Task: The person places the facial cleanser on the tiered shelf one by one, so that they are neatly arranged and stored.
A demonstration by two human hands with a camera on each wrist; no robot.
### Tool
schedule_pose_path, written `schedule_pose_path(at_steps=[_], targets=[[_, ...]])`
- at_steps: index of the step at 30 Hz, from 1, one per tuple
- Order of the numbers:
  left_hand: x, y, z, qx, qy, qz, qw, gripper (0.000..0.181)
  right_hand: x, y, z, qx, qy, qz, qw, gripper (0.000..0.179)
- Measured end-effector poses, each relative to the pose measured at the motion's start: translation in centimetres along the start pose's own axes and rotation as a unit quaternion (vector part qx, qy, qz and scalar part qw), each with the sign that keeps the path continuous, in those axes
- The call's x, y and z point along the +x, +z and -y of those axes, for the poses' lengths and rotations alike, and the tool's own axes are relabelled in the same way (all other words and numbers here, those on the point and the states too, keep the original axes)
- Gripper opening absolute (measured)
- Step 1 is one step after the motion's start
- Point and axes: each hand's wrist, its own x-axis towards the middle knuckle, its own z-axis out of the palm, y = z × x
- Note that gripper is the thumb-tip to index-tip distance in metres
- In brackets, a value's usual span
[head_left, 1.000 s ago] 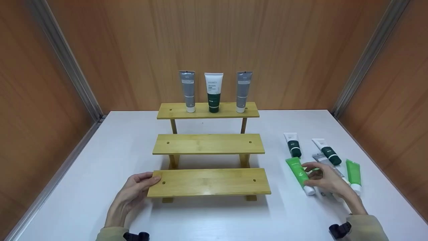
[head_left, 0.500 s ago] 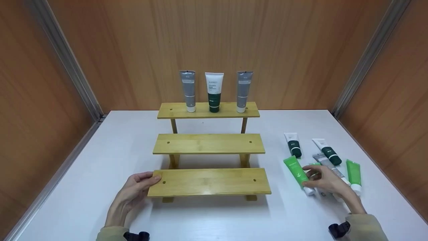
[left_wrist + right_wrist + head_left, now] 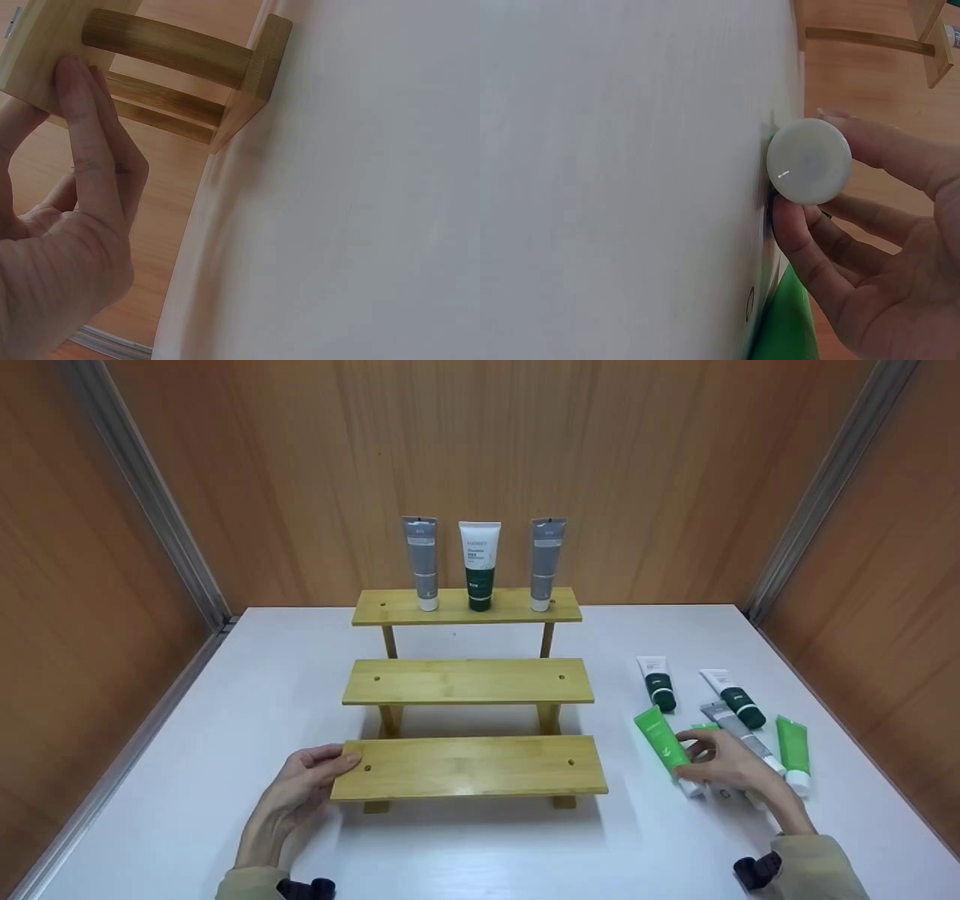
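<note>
The left hand [image 3: 296,787] grips the left end of the lowest step of a three-tier wooden display stand [image 3: 472,769], thumb on top. In the left wrist view its fingers [image 3: 90,157] press against the underside of that board. On the right, the right hand [image 3: 724,765] pinches a green squeeze tube [image 3: 660,739] near its white cap, thumb on one side and fingers on the other. The tube slants, its flat end away from the person. Its round cap [image 3: 808,161] faces the camera in the right wrist view, close over the white table.
Two grey tubes [image 3: 424,559] and a white-and-dark-green tube [image 3: 480,555] stand cap down on the top tier. Around the right hand lie two white-and-dark-green tubes [image 3: 656,682], a grey tube [image 3: 735,724] and another green tube [image 3: 793,746]. Wood-grain panels [image 3: 480,450] enclose the table.
The green tube's flat end has shifted slightly left and away from the person, with the right fingers now closed on the tube. The left hand and stand stay put.
</note>
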Motion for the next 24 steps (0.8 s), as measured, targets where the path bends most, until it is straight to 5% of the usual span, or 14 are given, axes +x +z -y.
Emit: schedule_pose_path(at_steps=[24], targets=[[-0.04,-0.03,-0.19,0.002,-0.006,-0.002,1.0000,0.047,-0.22,0.17,-0.16,0.006,0.000,-0.034,0.9994,0.056]])
